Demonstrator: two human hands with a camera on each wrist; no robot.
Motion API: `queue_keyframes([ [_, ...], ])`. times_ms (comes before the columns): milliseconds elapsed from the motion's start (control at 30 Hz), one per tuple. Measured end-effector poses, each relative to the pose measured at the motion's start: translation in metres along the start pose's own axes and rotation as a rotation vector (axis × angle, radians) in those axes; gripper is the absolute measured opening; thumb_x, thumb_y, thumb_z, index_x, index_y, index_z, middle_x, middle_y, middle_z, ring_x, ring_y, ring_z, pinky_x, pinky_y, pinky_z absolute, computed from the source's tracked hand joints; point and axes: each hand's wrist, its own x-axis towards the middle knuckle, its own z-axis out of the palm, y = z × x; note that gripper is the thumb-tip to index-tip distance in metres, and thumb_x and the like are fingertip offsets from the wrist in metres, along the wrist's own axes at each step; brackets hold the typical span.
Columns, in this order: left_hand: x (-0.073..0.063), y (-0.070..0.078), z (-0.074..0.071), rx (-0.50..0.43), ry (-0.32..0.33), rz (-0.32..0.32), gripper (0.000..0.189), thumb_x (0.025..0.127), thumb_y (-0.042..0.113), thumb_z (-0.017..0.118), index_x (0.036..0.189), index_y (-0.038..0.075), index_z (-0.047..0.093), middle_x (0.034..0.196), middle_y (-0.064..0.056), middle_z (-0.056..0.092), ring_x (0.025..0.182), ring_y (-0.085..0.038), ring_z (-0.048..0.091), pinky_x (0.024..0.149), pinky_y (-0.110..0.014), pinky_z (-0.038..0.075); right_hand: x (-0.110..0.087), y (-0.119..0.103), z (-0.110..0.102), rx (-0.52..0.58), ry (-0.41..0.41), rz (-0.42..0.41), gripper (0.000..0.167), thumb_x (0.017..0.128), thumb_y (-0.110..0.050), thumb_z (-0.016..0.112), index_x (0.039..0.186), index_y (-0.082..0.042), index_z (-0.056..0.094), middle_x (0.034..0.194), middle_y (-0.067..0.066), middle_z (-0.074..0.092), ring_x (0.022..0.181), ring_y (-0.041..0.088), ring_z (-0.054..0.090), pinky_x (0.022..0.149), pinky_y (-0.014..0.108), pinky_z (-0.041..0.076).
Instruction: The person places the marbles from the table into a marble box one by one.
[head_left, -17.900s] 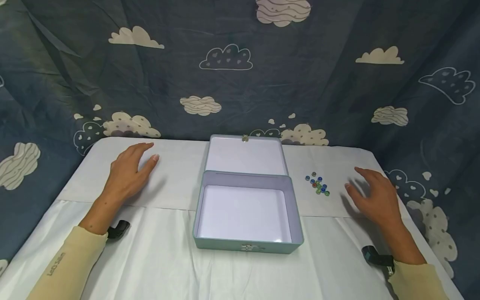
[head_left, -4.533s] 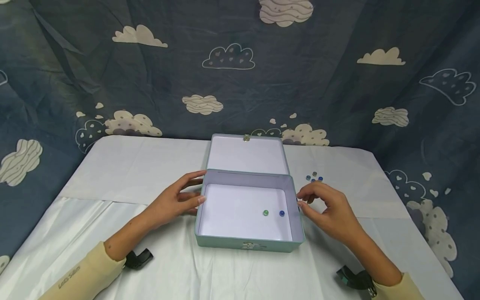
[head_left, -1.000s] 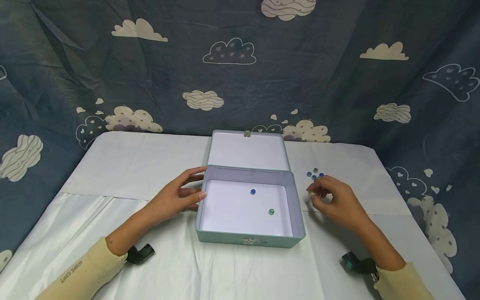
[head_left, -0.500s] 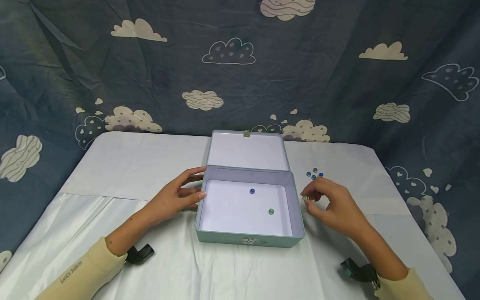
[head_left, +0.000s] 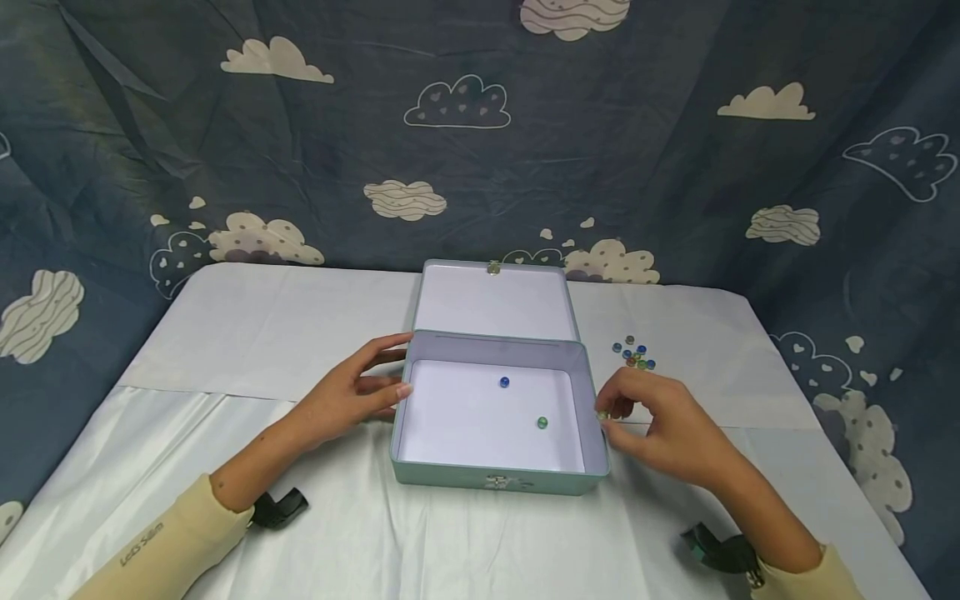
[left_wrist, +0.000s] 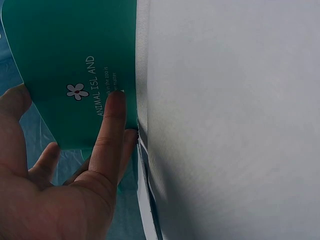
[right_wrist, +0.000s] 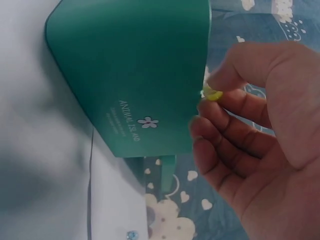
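An open green tin box (head_left: 465, 475) with a pale lining stands mid-table, its lid (head_left: 495, 300) laid back behind it. Inside lie a blue marble (head_left: 504, 382) and a green marble (head_left: 542, 423). My left hand (head_left: 345, 396) rests its fairly straight fingers against the box's left side, thumb at the rim. Between thumb and fingers, my right hand (head_left: 667, 425) pinches a yellowish marble (right_wrist: 213, 94) right at the box's right rim. The right wrist view shows its other fingers curled loosely beside the green wall.
Several loose marbles (head_left: 627, 354), blue, green, reddish and greyish, lie on the white cloth (head_left: 697, 383) right of the box, behind my right hand. A dark cloud-patterned curtain (head_left: 300, 167) hangs behind the table.
Over the last second my right hand has carried the yellowish marble from beside the loose marbles left and nearer to the box rim. My left hand keeps its place.
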Motion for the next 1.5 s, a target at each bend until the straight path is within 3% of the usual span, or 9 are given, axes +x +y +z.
queue_keyframes([
  [367, 0.000, -0.001, -0.001, -0.002, -0.003, 0.001, 0.075, 0.102, 0.025, 0.076, 0.165, 0.032, 0.036, 0.165, -0.016, 0.039, 0.139, -0.042, 0.057, 0.088, -0.044, 0.065, 0.000, -0.009, -0.004, 0.034, -0.090, -0.052, 0.042, 0.077, 0.002, 0.089, 0.095, -0.030, 0.067, 0.090, -0.019, 0.064, 0.080, 0.008, 0.061, 0.072, 0.023, 0.058],
  [900, 0.000, -0.001, -0.001, -0.004, 0.002, -0.004, 0.076, 0.101, 0.025, 0.077, 0.165, 0.032, 0.036, 0.165, -0.015, 0.040, 0.138, -0.041, 0.058, 0.087, -0.044, 0.065, 0.000, -0.007, -0.005, 0.010, -0.073, -0.035, 0.045, 0.077, 0.002, 0.090, 0.098, -0.031, 0.068, 0.092, -0.013, 0.067, 0.081, 0.008, 0.061, 0.072, 0.025, 0.059],
  [1300, 0.001, -0.002, -0.002, 0.001, 0.001, -0.002, 0.076, 0.102, 0.027, 0.077, 0.165, 0.033, 0.036, 0.165, -0.015, 0.040, 0.138, -0.040, 0.058, 0.087, -0.043, 0.065, 0.002, 0.018, -0.008, -0.058, -0.007, 0.030, 0.033, 0.082, 0.005, 0.085, 0.100, -0.019, 0.072, 0.092, -0.013, 0.068, 0.079, 0.008, 0.063, 0.072, 0.028, 0.061],
  [1500, 0.001, -0.001, -0.001, 0.008, 0.002, -0.004, 0.076, 0.101, 0.026, 0.077, 0.165, 0.033, 0.036, 0.165, -0.014, 0.040, 0.137, -0.039, 0.059, 0.087, -0.043, 0.065, 0.002, 0.037, -0.008, -0.065, 0.069, 0.072, 0.034, 0.082, 0.011, 0.081, 0.101, -0.015, 0.072, 0.094, -0.008, 0.069, 0.078, 0.007, 0.063, 0.072, 0.022, 0.059],
])
